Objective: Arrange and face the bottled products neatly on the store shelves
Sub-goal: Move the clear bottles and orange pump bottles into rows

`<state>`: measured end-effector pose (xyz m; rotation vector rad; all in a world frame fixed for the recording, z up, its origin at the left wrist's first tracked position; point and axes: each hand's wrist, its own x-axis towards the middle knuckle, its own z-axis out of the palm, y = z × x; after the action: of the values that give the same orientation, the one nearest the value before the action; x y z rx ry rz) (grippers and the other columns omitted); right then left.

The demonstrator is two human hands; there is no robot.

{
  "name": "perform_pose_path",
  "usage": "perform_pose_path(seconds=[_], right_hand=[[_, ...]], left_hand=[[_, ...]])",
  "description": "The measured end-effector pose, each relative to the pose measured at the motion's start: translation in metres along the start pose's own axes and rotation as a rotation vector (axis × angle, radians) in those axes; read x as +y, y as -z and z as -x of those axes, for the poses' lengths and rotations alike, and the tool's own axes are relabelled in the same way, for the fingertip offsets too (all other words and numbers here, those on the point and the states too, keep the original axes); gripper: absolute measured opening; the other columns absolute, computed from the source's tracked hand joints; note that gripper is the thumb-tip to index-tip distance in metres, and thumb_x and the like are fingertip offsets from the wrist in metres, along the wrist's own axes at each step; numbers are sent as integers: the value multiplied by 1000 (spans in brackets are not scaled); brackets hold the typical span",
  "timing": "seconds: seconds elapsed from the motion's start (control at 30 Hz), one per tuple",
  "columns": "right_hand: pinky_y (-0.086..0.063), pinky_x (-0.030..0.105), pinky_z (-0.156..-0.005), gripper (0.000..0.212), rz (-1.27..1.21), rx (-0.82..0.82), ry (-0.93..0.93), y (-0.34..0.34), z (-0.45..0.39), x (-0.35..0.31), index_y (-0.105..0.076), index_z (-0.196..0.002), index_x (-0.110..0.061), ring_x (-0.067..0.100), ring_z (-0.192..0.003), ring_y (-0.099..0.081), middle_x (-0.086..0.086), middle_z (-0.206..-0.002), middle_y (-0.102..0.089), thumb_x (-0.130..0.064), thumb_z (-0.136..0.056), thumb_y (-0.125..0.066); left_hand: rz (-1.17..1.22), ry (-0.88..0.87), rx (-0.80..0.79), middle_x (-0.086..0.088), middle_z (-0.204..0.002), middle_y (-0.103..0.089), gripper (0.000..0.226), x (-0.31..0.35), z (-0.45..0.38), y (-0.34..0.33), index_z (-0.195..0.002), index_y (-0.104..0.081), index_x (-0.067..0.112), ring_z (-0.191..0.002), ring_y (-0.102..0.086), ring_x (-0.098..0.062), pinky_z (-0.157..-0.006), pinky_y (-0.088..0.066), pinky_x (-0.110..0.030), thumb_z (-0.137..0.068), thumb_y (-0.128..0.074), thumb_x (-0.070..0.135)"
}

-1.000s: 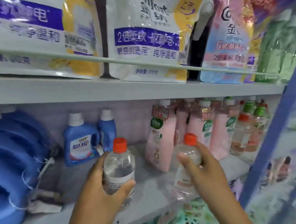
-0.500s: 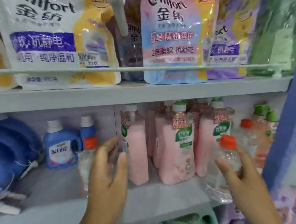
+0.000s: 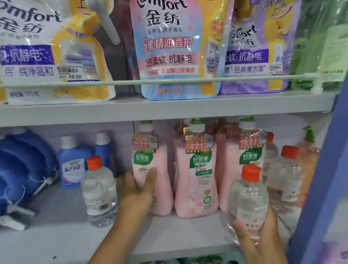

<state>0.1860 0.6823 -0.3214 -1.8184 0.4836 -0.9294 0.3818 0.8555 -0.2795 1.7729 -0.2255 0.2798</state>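
Released, the clear ribbed bottle [image 3: 100,190] stands alone; left hand [image 3: 138,193] grips a pink bottle [image 3: 153,171], right hand [image 3: 260,237] another clear bottle [image 3: 248,201].

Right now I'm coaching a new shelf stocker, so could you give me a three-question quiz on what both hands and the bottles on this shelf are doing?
1. True or false: the left hand grips a pink bottle standing on the shelf.
2. What does the right hand hold? A) a blue detergent bottle B) a clear bottle with an orange cap C) a refill pouch
3. Fill in: the free-standing clear bottle left of the left hand stands in front of a ____ detergent bottle.

Key: 1 true; 2 B; 3 blue.
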Motion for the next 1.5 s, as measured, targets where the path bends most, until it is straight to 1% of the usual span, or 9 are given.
perform_pose_path(seconds=[0.1,0.33,0.83,0.97,1.03,1.1,1.2,1.33,1.5], right_hand=[[-38,12,-76,86,1,-25,14,0,-2,1,-26,-111,-85,-26,-96,-53,-49,-109,-55,-21,-85,-77],[-42,18,-77,79,2,-49,30,1,-3,5,-28,-114,-80,-19,-98,-56,-30,-114,-58,-24,-85,-75],[-42,15,-74,72,106,-150,-62,0,-11,9,-34,-131,-51,-15,-93,-58,-31,-105,-63,-48,-75,-79],[-50,21,-86,54,-34,-195,-93,5,-14,7,-48,-122,-57,-9,-103,-65,-32,-112,-68,-61,-73,-71],[-55,25,-83,48,-100,9,-45,16,-21,2,-61,-119,-50,-1,-108,-66,-24,-118,-69,-76,-80,-54],[-51,20,-82,36,-83,126,-27,27,-37,-2,-61,-125,-39,-7,-111,-61,-21,-121,-67,-57,-95,-53],[-44,29,-96,43,54,2,-96,30,-62,-3,-46,-141,-38,-3,-117,-58,-19,-133,-59,-37,-100,-55],[-42,23,-81,48,122,-171,-195,23,-69,-13,-34,-126,-53,-11,-91,-51,-27,-115,-56,-33,-95,-65],[-43,28,-78,60,222,-129,-205,18,-65,-15,-31,-132,-56,-6,-82,-50,-26,-105,-52,-33,-92,-69]], left_hand=[[27,55,16,4,-101,-64,49,-6,8,6,-114,-45,25,-83,-65,-6,-64,-50,-24,-82,-76,46],[125,-23,-28,16,-101,-68,52,-17,21,12,-123,-42,25,-78,-68,13,-58,-54,-10,-87,-76,12],[144,-84,-105,18,-109,-68,49,-18,29,19,-119,-47,35,-98,-68,6,-76,-58,-17,-86,-76,13],[-114,-489,224,3,-126,-55,49,-14,72,16,-125,-55,18,-116,-56,-13,-98,-46,-26,-82,-79,27],[-252,-616,135,18,-93,-59,20,-1,95,8,-95,-57,39,-81,-56,-1,-73,-46,-15,-81,-69,47],[-457,-445,-133,20,-75,-61,24,10,100,-6,-81,-53,40,-67,-56,-1,-60,-42,-9,-85,-59,63],[-662,-259,-286,14,-84,-69,34,20,93,-22,-84,-55,34,-76,-61,-2,-66,-46,-15,-91,-52,67],[-738,-235,-316,4,-93,-71,38,25,85,-35,-93,-62,27,-87,-66,-12,-77,-53,-27,-94,-50,63],[-752,-233,-317,1,-95,-73,35,12,83,-39,-89,-54,26,-88,-68,-14,-79,-55,-29,-97,-47,60]])
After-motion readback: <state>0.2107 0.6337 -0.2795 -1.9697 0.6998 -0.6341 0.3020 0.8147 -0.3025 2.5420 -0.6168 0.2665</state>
